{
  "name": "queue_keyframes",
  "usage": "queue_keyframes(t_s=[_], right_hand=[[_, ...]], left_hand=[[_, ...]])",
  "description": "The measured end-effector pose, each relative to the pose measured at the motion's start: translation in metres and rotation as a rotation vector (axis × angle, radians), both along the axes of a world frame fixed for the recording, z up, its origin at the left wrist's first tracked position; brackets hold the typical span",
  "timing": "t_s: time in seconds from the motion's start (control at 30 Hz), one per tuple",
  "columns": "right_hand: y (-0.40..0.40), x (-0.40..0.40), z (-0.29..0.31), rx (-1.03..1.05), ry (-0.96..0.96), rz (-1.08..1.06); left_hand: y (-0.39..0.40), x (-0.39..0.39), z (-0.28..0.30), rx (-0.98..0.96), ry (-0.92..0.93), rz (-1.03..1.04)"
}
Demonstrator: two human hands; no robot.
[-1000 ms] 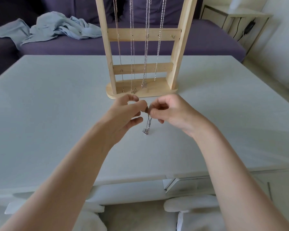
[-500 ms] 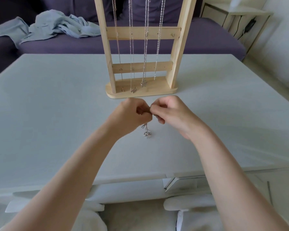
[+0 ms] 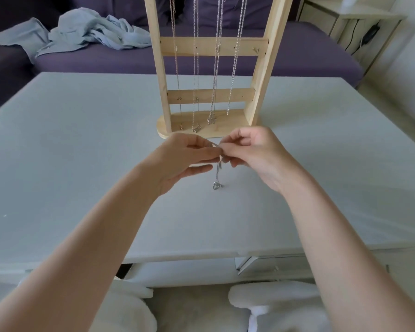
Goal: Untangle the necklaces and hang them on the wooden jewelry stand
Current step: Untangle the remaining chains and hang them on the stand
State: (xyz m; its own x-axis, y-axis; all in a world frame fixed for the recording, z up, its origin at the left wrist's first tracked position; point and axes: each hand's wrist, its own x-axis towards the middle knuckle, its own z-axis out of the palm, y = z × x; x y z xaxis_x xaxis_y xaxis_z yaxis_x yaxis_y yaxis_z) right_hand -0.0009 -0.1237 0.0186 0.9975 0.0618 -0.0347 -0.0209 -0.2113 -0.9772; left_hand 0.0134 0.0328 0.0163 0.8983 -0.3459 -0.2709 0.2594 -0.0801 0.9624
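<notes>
— Where was the necklace (image 3: 218,173) in relation to the hands?

— Pinched between them. The left hand (image 3: 185,161) and the right hand (image 3: 252,154) met fingertip to fingertip above the table (image 3: 70,152), just in front of the wooden stand (image 3: 261,75). Both held the chain at its top, thumb against forefinger. The rest of the chain hung straight down from that pinch, and its pendant (image 3: 217,186) rested on or just above the tabletop; I could not tell which.

— And the other necklaces?

— Four chains (image 3: 216,68) hung down the stand, their pendants near its base.

— What differed from half a second earlier?

— The left hand had been curled into a fist over the chain; now its lower fingers were stretched out toward the right, with only thumb and forefinger closed on the chain. More of the chain showed below the hands, so the pendant hung lower beneath them. The right hand's pinch looked much the same.

— Anything behind?

— A purple sofa (image 3: 297,56) with a crumpled blue cloth (image 3: 86,34) on it.
</notes>
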Motion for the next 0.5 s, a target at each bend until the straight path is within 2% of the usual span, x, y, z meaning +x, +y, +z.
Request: queue_keyframes(t_s=[0.2,0.3,0.4,0.5], right_hand=[[0.003,0.017,0.004,0.197,0.072,0.006],[0.004,0.022,-0.001,0.249,0.113,0.034],[0.007,0.023,-0.004,0.147,0.102,0.051],[0.014,0.029,-0.007,-0.109,0.024,0.024]], left_hand=[[-0.001,0.012,0.010,-0.101,-0.019,0.115],[0.002,0.019,0.008,-0.049,-0.065,0.121],[0.005,0.020,-0.003,0.081,-0.135,0.148],[0.007,0.022,-0.009,0.194,-0.238,0.159]])
